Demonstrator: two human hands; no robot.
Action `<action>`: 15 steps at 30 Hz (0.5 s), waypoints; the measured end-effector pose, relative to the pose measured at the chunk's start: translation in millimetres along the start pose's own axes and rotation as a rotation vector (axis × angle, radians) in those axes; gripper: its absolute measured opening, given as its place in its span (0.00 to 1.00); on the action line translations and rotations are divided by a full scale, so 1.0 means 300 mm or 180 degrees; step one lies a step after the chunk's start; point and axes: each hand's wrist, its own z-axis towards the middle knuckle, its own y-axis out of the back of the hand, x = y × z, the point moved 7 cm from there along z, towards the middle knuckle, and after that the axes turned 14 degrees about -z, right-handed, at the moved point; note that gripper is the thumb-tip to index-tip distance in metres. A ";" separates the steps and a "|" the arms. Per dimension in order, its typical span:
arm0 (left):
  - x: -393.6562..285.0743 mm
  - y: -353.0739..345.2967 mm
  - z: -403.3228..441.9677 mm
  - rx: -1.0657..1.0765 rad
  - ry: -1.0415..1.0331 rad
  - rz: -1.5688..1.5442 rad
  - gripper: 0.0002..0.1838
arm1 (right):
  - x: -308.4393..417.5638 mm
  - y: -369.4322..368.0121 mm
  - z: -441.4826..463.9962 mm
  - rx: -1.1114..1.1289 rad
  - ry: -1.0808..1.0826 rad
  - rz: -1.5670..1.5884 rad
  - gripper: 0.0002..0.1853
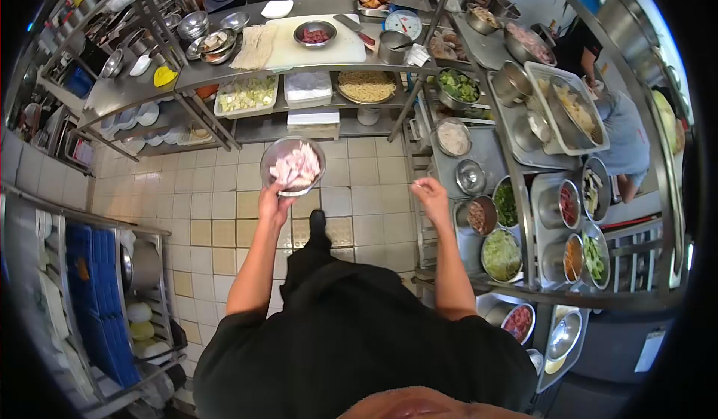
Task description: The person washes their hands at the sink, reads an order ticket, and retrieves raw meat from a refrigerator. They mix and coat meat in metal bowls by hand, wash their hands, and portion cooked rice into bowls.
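The left hand (275, 203) is clasping a bowl (274, 152) of meat pieces (297, 166) in its fingers (276, 188); right of the bowl, the right hand (431, 194) is hovering, fingers half-curled, any hold unclear.

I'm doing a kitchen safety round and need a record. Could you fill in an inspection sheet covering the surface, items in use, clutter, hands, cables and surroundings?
Surface: steel bench with a white board on it.
Items in use: bowl of pale pieces, held above the floor.
Clutter: knife at the board's right end; pot and scale nearby.
Hands: left hand grips the bowl's near rim; right hand is raised by the right-hand racks, fingers bent, nothing clearly seen in it.
Cables: nothing seen.
Surroundings: tiled floor; blue trays racked at left; another person beyond the food containers at right.
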 end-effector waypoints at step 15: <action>0.113 -0.707 1.187 0.0262 0.0515 0.0340 0.19 | -0.288 0.028 0.359 -0.0640 -0.1352 0.0277 0.03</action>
